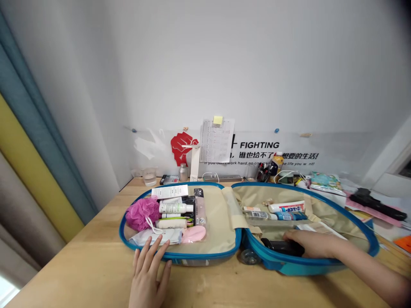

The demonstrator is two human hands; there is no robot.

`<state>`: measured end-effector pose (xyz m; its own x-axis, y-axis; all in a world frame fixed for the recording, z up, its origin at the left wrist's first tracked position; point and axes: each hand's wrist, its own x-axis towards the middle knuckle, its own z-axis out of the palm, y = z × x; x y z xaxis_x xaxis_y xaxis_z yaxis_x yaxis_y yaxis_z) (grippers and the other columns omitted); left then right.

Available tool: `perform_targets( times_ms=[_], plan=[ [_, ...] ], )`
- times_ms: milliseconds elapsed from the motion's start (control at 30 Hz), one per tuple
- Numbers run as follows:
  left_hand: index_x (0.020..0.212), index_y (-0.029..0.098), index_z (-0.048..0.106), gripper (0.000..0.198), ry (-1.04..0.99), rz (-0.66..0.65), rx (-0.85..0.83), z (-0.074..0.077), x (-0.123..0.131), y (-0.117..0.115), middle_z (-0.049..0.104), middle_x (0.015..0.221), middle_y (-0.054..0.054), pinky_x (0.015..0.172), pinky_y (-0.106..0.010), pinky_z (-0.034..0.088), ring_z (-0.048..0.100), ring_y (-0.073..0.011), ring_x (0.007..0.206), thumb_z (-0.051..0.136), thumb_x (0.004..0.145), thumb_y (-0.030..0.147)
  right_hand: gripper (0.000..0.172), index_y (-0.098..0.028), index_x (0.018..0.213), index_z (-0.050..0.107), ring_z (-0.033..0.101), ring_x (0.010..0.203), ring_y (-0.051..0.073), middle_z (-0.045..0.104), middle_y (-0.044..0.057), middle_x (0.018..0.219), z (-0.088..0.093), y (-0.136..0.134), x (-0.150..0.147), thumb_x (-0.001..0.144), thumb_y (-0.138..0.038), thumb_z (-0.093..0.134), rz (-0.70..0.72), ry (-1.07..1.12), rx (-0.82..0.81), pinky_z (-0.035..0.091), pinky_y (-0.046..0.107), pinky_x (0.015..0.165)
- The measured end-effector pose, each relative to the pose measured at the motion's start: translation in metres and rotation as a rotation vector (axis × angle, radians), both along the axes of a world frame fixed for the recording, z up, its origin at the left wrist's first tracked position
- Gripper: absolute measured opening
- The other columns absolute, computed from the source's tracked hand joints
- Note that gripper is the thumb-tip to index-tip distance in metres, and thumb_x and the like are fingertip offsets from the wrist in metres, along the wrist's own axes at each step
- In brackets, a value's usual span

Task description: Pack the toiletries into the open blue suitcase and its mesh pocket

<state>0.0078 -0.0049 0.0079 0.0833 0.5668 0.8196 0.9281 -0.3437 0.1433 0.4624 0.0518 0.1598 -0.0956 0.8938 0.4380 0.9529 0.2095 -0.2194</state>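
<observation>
A blue suitcase [210, 256] lies spread flat on the wooden table, both beige-lined halves facing up. My right hand [316, 244] reaches into the right half and grips a smooth black object [282, 247], whose kind I cannot make out. Beyond it are a toothpaste tube [289, 207], a blue tube [289, 216] and a white box [321, 229]. My left hand [149, 271], fingers spread, is at the left half's near rim. That half holds a purple bath puff [143, 212], a white bottle [176, 208], a white carton [170, 191] and a pink item [194, 233].
Behind the suitcase stand a cup of water [149, 176], a small jar [183, 172], a white desk lamp [194, 164], a power strip [223, 178] and a drink bottle [276, 164]. At right, a black gun-shaped object [377, 204] lies on papers. Curtains [48, 171] hang left.
</observation>
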Motion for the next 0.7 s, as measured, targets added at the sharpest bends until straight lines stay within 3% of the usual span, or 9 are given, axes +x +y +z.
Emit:
perform_targets(
  times_ms=[167,267,333,433,500,600,700],
  plan=[
    [0.141,0.026,0.046,0.051,0.011,0.008,-0.019,0.0,0.0,-0.002,0.057,0.14,-0.006,0.12,-0.044,0.017,0.032,-0.0232,0.144,0.051,0.09,0.021,0.037,-0.035,0.104,0.074,0.066,0.107,0.022,0.066,0.012,0.123,0.013,0.006,0.021,0.075,-0.053,0.06,0.018,0.012,-0.012,0.048,0.032,0.087],
    [0.144,0.028,0.043,0.054,-0.003,0.016,-0.031,0.0,0.001,-0.002,0.058,0.139,-0.006,0.119,-0.046,0.019,0.036,-0.0244,0.142,0.05,0.091,0.022,0.038,-0.034,0.098,0.076,0.07,0.097,0.02,0.071,0.013,0.112,0.036,0.013,0.036,0.067,-0.055,0.068,0.131,-0.018,-0.223,0.049,0.03,0.081],
    [0.146,0.028,0.039,0.056,-0.014,0.017,-0.042,0.001,0.002,-0.002,0.057,0.14,-0.006,0.119,-0.046,0.02,0.037,-0.0247,0.141,0.049,0.091,0.023,0.044,-0.035,0.103,0.074,0.069,0.099,0.02,0.072,0.011,0.111,0.056,0.018,0.025,0.063,-0.053,0.072,0.201,-0.018,-0.369,0.05,0.03,0.083],
    [0.151,0.026,0.03,0.062,-0.027,0.02,-0.054,0.002,0.003,-0.002,0.056,0.14,-0.008,0.119,-0.046,0.021,0.037,-0.0249,0.142,0.049,0.092,0.024,0.047,-0.037,0.118,0.067,0.065,0.111,0.022,0.067,0.008,0.124,0.075,0.021,-0.032,0.073,-0.051,0.066,0.276,0.028,-0.419,0.049,0.034,0.093],
    [0.154,0.024,0.024,0.065,-0.033,0.021,-0.04,0.005,0.005,-0.002,0.053,0.143,-0.01,0.119,-0.047,0.022,0.035,-0.025,0.143,0.049,0.093,0.026,0.055,-0.034,0.124,0.063,0.065,0.109,0.024,0.067,0.007,0.124,0.075,0.023,-0.087,0.071,-0.048,0.069,0.359,0.033,-0.463,0.051,0.037,0.093],
    [0.155,0.019,0.017,0.07,-0.035,0.013,0.021,0.012,0.008,-0.005,0.039,0.153,-0.015,0.119,-0.047,0.02,0.027,-0.0244,0.146,0.05,0.094,0.027,0.059,-0.029,0.127,0.059,0.066,0.102,0.024,0.069,0.006,0.119,0.058,0.027,-0.169,0.071,-0.045,0.07,0.497,0.028,-0.535,0.051,0.035,0.089],
    [0.156,0.019,0.015,0.073,-0.024,0.007,0.074,0.023,0.009,-0.005,0.028,0.158,-0.016,0.12,-0.049,0.016,0.021,-0.0255,0.149,0.052,0.094,0.028,0.063,-0.024,0.127,0.057,0.066,0.098,0.025,0.07,0.008,0.114,0.034,0.034,-0.232,0.071,-0.049,0.07,0.626,-0.069,-0.53,0.051,0.033,0.081]
  ],
)
